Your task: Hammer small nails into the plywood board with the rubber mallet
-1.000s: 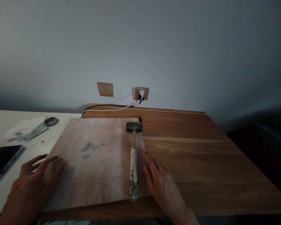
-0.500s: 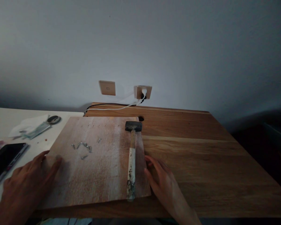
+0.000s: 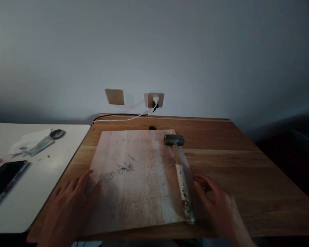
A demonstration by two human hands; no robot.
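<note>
A flat wooden board (image 3: 144, 195) lies on the brown desk, with a row of small holes along its far side. My left hand (image 3: 69, 206) grips its left edge, the thumb resting on top. At the right edge my right hand (image 3: 218, 206) is closed on the board, fingers curled at its side. On the board's right part lies a hammer (image 3: 181, 178), its dark head at the far end and its worn white handle toward me. Several silver screws (image 3: 123, 169) are scattered left of the board's middle, blurred by motion.
To the left is a white table (image 3: 41, 192) bearing a phone (image 3: 9, 178), a roll of dark tape (image 3: 57, 134) and a small plastic packet (image 3: 41, 145). Cables (image 3: 128, 119) run from a wall socket (image 3: 156, 100) along the back of the brown desk (image 3: 237, 178).
Both hands have slid the board to the right, off the white table's side and onto the brown desk. The hammer and screws moved along with it; the screws shifted slightly.
</note>
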